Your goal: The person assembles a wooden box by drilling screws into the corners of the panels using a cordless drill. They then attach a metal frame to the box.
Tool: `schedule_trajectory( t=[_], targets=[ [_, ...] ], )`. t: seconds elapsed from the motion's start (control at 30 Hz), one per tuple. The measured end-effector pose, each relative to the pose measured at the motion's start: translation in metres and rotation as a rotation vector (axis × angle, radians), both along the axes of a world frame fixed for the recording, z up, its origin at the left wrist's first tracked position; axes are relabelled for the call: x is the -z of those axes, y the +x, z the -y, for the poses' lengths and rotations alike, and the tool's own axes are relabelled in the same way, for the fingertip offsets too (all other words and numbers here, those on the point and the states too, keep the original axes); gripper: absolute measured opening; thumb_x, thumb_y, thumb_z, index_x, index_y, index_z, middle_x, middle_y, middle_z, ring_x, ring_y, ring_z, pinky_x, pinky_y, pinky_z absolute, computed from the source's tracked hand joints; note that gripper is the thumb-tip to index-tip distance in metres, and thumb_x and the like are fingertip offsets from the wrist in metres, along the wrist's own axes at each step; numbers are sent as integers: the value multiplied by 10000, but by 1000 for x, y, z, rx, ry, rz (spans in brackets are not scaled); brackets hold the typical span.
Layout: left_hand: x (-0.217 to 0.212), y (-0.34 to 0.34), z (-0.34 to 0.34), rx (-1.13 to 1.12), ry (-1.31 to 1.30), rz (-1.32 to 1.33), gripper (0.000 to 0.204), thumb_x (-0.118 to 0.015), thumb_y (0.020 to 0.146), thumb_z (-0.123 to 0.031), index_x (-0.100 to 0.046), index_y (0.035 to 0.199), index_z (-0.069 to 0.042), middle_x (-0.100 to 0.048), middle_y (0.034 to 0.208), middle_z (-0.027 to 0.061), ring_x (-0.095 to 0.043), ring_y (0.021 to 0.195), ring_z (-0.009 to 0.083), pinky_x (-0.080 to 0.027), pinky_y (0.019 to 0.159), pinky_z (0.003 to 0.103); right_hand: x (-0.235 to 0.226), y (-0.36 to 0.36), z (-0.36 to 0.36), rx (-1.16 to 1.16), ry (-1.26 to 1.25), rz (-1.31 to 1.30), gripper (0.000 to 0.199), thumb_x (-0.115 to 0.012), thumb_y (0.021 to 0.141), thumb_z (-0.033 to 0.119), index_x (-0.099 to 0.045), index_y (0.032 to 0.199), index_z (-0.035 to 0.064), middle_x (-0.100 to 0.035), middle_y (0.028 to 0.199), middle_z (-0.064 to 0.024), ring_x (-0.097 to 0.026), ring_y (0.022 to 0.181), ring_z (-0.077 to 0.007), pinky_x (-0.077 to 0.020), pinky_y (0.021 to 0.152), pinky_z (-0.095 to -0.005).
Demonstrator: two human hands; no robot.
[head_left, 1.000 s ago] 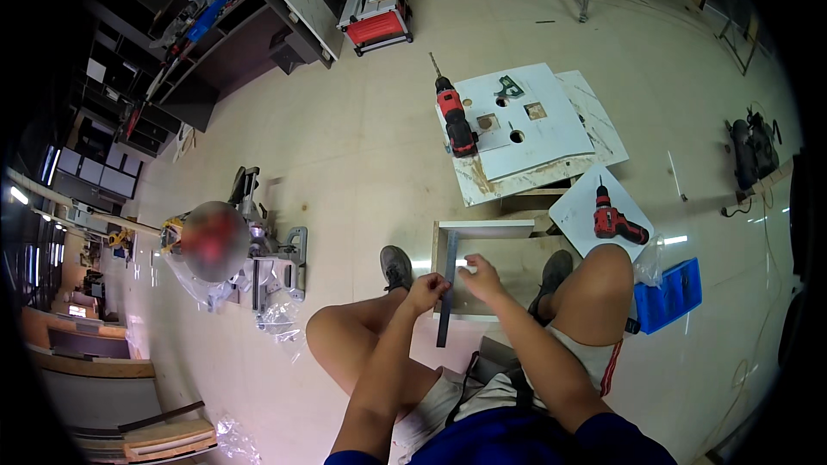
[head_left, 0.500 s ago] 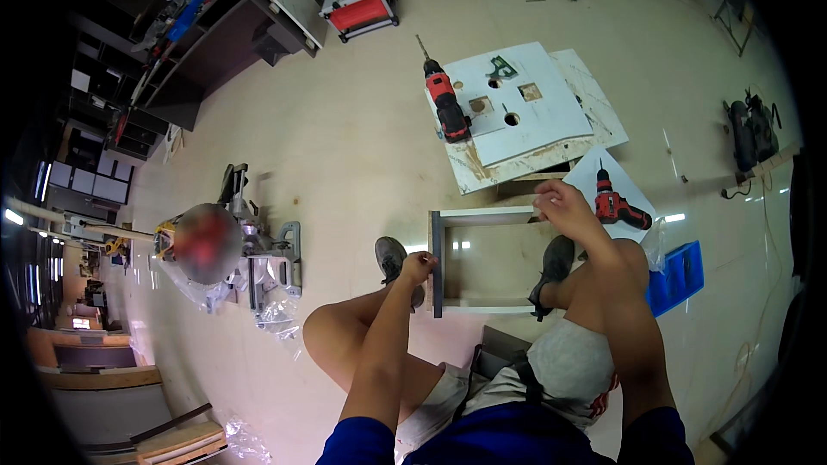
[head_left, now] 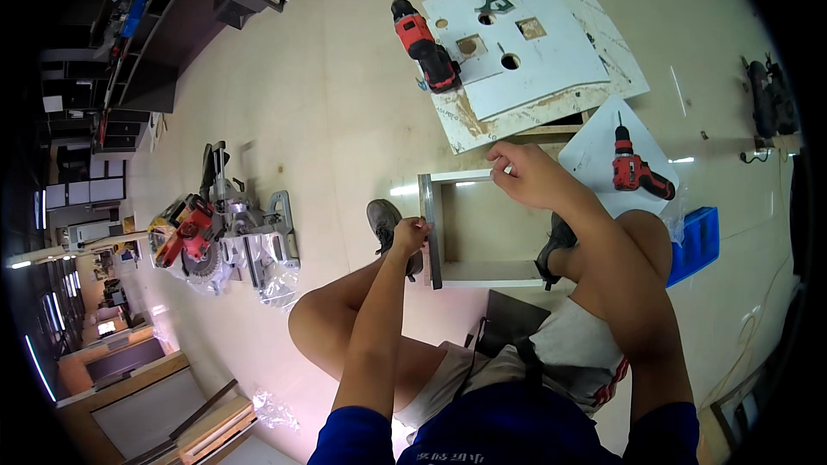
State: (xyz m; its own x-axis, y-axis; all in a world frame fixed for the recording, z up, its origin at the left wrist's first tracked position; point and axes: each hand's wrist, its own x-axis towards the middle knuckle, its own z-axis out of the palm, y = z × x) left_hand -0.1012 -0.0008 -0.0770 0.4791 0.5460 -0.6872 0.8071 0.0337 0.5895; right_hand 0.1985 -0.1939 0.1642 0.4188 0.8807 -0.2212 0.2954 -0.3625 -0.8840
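A drawer box [head_left: 491, 282] with white sides and a dark edge along its left panel lies on the floor between my feet. My left hand [head_left: 408, 236] is at the outer face of that left panel, its fingers curled in and pressed together. What they hold, if anything, is too small to make out. Over the far side of the box, towards its right corner, is my right hand [head_left: 527, 174]. Its fingers are bent into a pinch, and whatever may be between them is hidden.
Beyond the box, a red-black drill [head_left: 424, 47] and a green square [head_left: 494, 0] lie on stacked white boards [head_left: 560, 60]. Another drill [head_left: 636, 174] rests on a white panel at right, near a blue tray [head_left: 696, 245]. A miter saw [head_left: 194, 237] stands left.
My right hand has moved left along the far side of the box. My left hand stays by the left panel. The whole view has shifted, with things ahead sitting higher.
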Motion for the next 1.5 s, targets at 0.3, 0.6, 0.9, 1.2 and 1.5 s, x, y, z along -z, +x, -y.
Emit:
schedule_trajectory(
  t=[0.3, 0.6, 0.9, 1.2, 1.5],
  targets=[
    [-4, 4, 1, -58, -20, 34, 202, -748, 877, -175, -658, 829, -1, -640, 656, 57, -644, 547, 123, -539, 473, 287, 7, 1, 6, -22, 31, 37, 255, -608, 878, 108, -600, 1104, -9, -702, 895, -130, -652, 679, -254, -515, 597, -364],
    [-1, 3, -8, 25, 50, -13, 236, -742, 874, -173, -614, 758, -14, -620, 620, 71, -631, 525, 128, -515, 461, 298, -7, 1, 11, -14, -58, -31, 251, -614, 869, 111, -606, 1090, -7, -702, 873, -126, -653, 673, -249, -510, 611, -364],
    [-9, 10, 4, 54, 146, 27, 315, -742, 857, -158, -526, 671, -25, -595, 576, 69, -631, 515, 136, -497, 482, 304, 17, 4, 15, -20, -34, 43, 266, -615, 868, 118, -605, 1104, -4, -700, 842, -120, -655, 683, -247, -508, 629, -357],
    [-11, 10, 3, 51, 116, 24, 284, -746, 855, -153, -541, 708, -22, -607, 592, 73, -639, 522, 142, -511, 486, 313, 18, 4, 14, -33, -56, 47, 277, -616, 865, 131, -607, 1110, 2, -707, 858, -132, -669, 726, -264, -519, 667, -360],
    [-9, 11, 0, 69, 93, 34, 234, -754, 859, -172, -620, 771, -2, -627, 623, 74, -655, 540, 141, -515, 485, 300, 21, 3, 13, -43, -64, 73, 272, -619, 863, 127, -607, 1102, -1, -708, 855, -126, -661, 716, -267, -519, 664, -363]
  ],
)
